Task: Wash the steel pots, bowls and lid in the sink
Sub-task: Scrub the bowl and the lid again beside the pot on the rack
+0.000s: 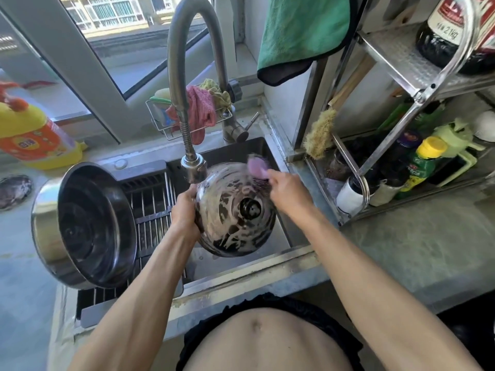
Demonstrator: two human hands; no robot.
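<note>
A round lid (230, 231) with a black knob, streaked with soap foam, is held tilted over the sink (267, 266). My left hand (184, 210) grips its left rim. My right hand (285, 190) pinches a purple scrubber (256, 166) against the lid's upper right edge. A large steel pot (85, 223) leans on its side on the drain rack (150, 207) at the left of the sink, its mouth facing me.
The tall faucet (191, 156) hangs its spray head just above the lid. A caddy with cloths (201, 111) sits behind it. A yellow detergent bottle (34, 135) lies at the left. A steel shelf with bottles (417, 162) stands at the right, a green towel (302, 36) above.
</note>
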